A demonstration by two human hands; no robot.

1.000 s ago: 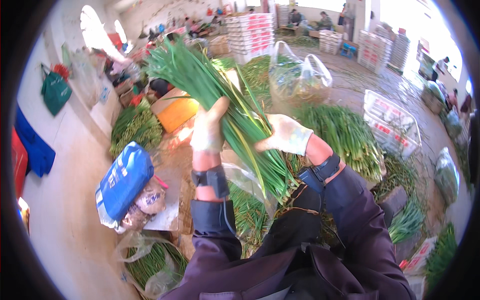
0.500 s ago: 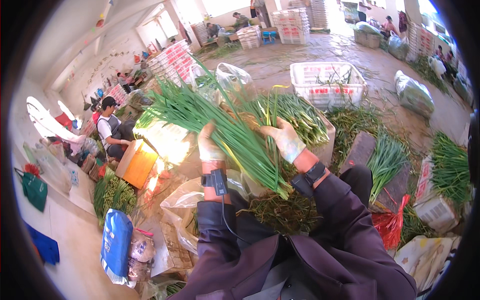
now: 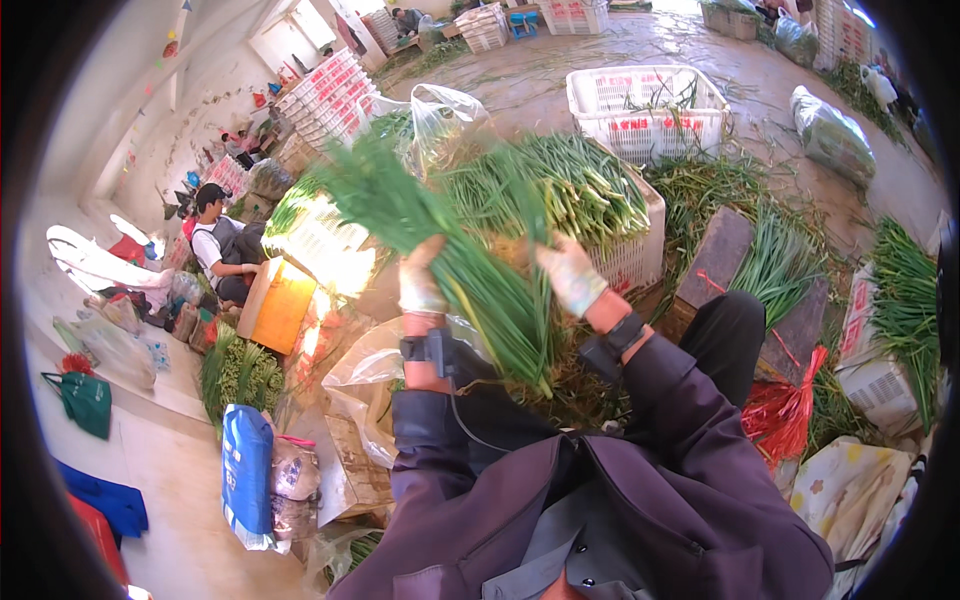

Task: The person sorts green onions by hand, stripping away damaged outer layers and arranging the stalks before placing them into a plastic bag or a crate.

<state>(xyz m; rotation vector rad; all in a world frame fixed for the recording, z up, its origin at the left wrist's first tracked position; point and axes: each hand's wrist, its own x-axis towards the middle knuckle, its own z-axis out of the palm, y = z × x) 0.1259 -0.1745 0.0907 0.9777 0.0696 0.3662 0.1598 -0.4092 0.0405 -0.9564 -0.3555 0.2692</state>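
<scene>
A thick bunch of long green onion-like stalks slants across in front of me, its leafy top toward the far left and blurred by motion. My gloved left hand is closed round the bunch on its left side. My gloved right hand pinches a few separate stalks near the right side of the bunch; these are smeared too. Just beyond my hands, cut stalks with pale ends are heaped in a white crate. Leaf scraps lie below the bunch, between my knees.
A white crate with loose leaves stands farther back. On the right are a stalk bundle on a dark board, red strings and another full crate. An open plastic bag is at left; a person sits beyond.
The bunch has swung slightly left, its top now blurred. My right hand has shifted a little right, drawing stalks apart from the bunch. The view has tipped downward.
</scene>
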